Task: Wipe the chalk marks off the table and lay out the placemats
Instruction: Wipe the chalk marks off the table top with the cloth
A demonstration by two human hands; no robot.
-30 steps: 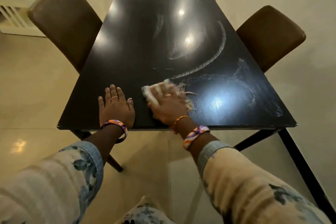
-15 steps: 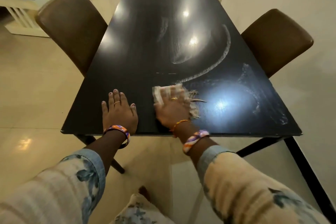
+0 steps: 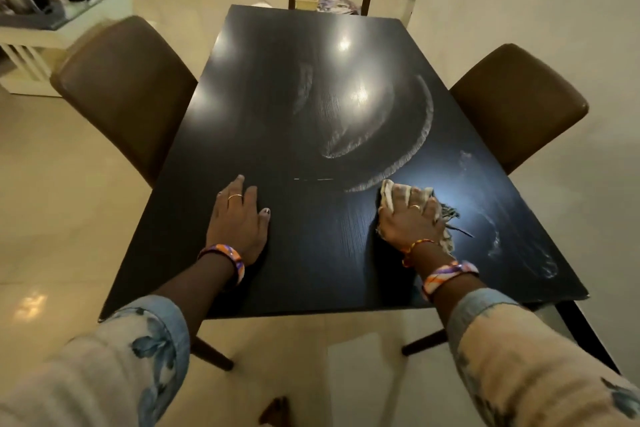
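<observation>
On the dark table (image 3: 263, 45), wiping well under way but unfinished. Near left half looking clean around the left hand (image 3: 239, 218), laid flat with fingers straight, holding nothing. At four o'clock, right hand (image 3: 410, 218) pressing a crumpled cloth (image 3: 389, 194), fingers spread over it. Left to clear: long chalk arc (image 3: 408, 156) at two o'clock, faint smears (image 3: 498, 243) toward the near right corner, a thin streak (image 3: 313, 179) at centre. No placemats in view; laying out not started. Against half a second back: cloth and right hand shifted rightward, away from the left hand, now touching the arc's lower end.
</observation>
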